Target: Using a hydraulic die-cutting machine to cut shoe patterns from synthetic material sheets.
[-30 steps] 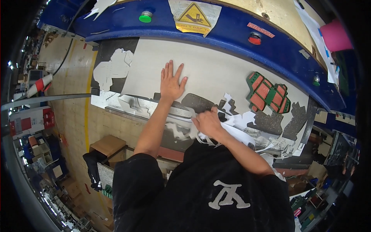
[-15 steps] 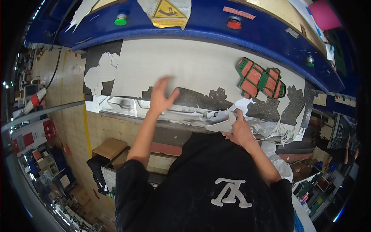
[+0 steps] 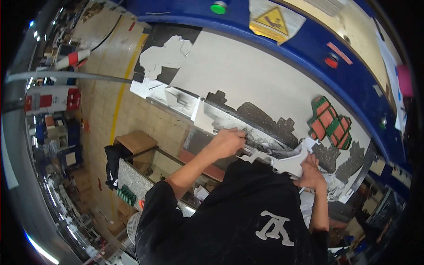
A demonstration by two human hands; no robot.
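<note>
At the front edge of the press bed, my right hand (image 3: 312,174) is closed on a white scrap of sheet (image 3: 291,164) with a ragged, cut-out outline. My left hand (image 3: 229,142) has its fingers curled down at the near edge, beside the left end of that scrap; what they grip, if anything, is hidden. Beyond both hands lies a large pale sheet (image 3: 247,75), its near side cut by shaped gaps showing dark surface below. On its right part rests a green-edged cutting die (image 3: 331,123) with red pads.
A blue press beam (image 3: 304,48) spans the far side, bearing a green button (image 3: 218,7), a red button (image 3: 331,60) and a yellow warning sign (image 3: 272,23). White offcuts (image 3: 168,55) lie at the bed's left end. A cardboard box (image 3: 135,145) stands lower left.
My left hand has come down from over the sheet to the near edge and its fingers have curled. My right hand still holds the white scrap. The view has turned and shifted left.
</note>
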